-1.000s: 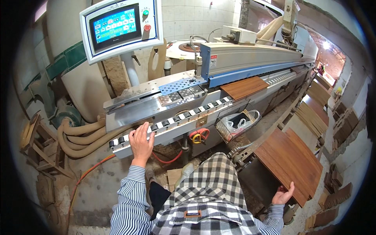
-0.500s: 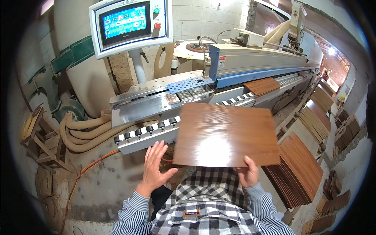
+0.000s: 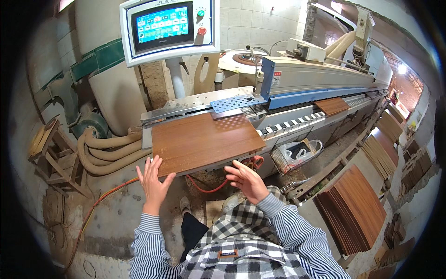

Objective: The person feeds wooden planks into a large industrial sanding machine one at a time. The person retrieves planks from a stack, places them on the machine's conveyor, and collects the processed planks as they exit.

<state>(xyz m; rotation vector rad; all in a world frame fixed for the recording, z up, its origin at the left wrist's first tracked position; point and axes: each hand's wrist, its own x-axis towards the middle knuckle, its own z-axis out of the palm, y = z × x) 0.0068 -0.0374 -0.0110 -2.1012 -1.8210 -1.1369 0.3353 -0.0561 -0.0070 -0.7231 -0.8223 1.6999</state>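
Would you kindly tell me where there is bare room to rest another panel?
Bare floor lies between the hoses and the left hand. The infeed is covered by the brown panel; the right side is crowded with the panel stack.

The far edge of the brown panel is lying hidden beneath the perforated blue plate. Further along that plate's machine, a second panel is passing partly under the housing. Above the plate, the control screen is showing icons too small to tell.
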